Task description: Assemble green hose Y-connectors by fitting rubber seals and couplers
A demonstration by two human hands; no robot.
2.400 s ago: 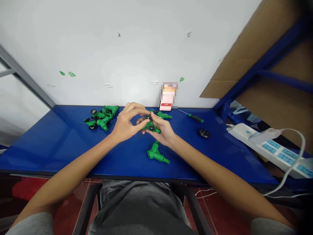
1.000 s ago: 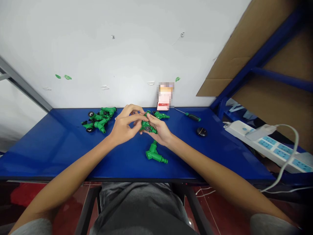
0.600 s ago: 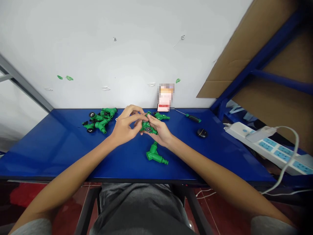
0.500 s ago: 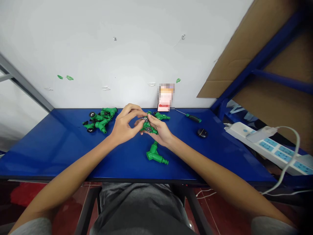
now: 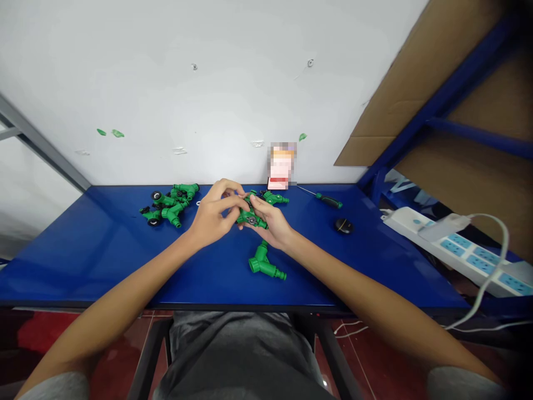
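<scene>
Okay: L hand (image 5: pixel 210 219), fingers curled, tips pinching top of green plastic Y hose fitting (image 5: pixel 252 219); R hand (image 5: pixel 270 220), fingers closed round its lower side. Fitting held between both hands, just above blue bench top (image 5: pixel 83 266), contact w/ surface unclear. Best approach: firm, steady two-hand hold, black insert up for clear view. Loose Y fitting (image 5: pixel 263 264) just in front; heap of fittings (image 5: pixel 166 203) to L; screwdriver (image 5: pixel 328 200) to R.
</scene>
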